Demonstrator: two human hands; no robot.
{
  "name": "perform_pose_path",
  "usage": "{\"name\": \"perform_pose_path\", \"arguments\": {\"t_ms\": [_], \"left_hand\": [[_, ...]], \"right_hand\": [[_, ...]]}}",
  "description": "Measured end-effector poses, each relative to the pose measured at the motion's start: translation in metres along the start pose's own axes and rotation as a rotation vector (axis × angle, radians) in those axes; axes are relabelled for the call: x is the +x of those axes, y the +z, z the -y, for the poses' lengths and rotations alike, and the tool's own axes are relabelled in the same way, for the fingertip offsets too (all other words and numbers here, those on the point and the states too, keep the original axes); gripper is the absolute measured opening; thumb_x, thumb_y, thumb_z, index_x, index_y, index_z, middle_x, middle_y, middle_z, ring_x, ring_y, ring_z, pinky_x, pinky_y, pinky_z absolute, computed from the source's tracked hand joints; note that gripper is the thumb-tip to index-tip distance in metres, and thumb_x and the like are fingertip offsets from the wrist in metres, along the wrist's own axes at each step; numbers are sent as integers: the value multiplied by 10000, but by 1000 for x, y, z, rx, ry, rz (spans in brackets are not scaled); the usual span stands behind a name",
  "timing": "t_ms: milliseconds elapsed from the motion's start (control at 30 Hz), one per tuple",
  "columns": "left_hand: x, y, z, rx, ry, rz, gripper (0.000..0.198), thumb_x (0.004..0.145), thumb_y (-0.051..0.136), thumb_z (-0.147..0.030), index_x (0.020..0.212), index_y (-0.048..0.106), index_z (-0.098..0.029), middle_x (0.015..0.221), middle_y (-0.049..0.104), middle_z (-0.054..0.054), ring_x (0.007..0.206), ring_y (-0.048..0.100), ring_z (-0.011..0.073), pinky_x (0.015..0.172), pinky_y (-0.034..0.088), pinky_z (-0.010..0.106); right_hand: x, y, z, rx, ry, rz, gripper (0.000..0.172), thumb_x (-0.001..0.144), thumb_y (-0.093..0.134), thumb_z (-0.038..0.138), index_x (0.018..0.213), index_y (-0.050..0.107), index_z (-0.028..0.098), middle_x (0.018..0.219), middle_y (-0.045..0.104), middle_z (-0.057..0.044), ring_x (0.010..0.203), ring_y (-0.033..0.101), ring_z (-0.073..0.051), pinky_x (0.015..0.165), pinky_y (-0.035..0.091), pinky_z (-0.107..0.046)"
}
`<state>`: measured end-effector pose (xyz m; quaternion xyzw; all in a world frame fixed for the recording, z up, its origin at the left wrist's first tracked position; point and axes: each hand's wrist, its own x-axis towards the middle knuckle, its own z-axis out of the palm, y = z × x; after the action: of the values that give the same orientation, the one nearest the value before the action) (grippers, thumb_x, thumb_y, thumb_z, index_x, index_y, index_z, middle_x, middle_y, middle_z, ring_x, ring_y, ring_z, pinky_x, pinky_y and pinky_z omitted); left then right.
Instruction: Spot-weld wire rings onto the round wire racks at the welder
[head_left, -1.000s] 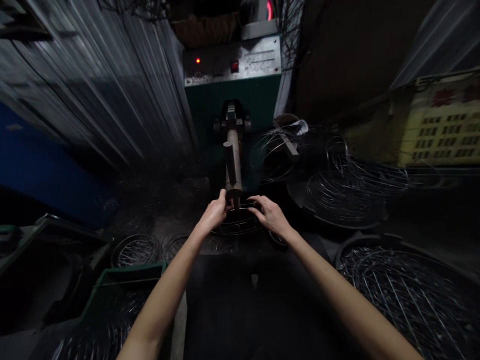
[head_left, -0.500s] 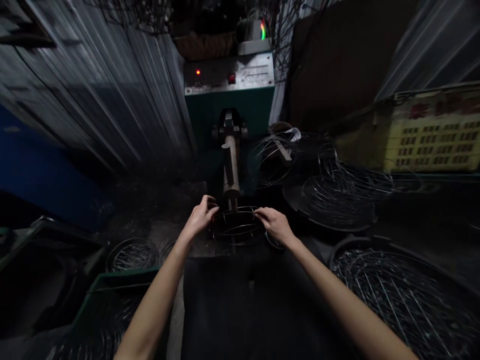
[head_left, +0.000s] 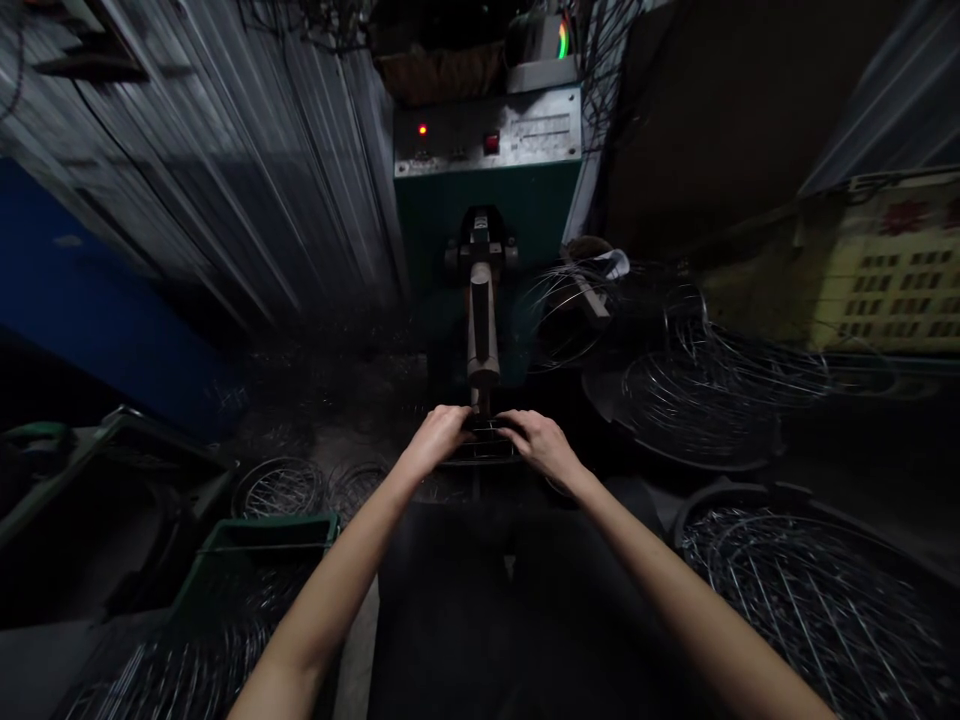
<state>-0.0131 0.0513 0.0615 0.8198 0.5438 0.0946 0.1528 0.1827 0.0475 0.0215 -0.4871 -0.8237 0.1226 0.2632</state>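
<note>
A green welding machine [head_left: 487, 200] with a grey panel and red lights stands ahead, its long arm [head_left: 482, 325] reaching toward me. Under the arm's tip lies a round wire frame [head_left: 480, 452]. My left hand [head_left: 437, 437] grips the frame's left side with curled fingers. My right hand [head_left: 540, 443] grips its right side, fingers curled over the wire. Both hands sit close together just below the arm's tip. Most of the frame is hidden by them.
Piles of wire rings fill a dark tub [head_left: 810, 590] at lower right and a tray [head_left: 697, 400] at right. A green crate [head_left: 255, 550] with wire parts stands at lower left. More wire rings [head_left: 281, 487] lie on the floor. Corrugated metal wall [head_left: 225, 200] at left.
My hands drew closer together on the wire frame under the arm's tip; half a second ago they were further apart on its rim. The view shifted slightly.
</note>
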Motion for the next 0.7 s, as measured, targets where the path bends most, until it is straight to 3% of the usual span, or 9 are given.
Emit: {"name": "perform_pose_path", "arguments": {"t_ms": [700], "left_hand": [[15,0,19,-22,-7,-9,223,754,621,-216,970,632,-161,916,682,62,865,614,196,758,444,250]], "right_hand": [[24,1,-6,-25,44,27,229,863,537,336,1035,645,231,912,680,-37,851,607,-179,751,449,-275]]}}
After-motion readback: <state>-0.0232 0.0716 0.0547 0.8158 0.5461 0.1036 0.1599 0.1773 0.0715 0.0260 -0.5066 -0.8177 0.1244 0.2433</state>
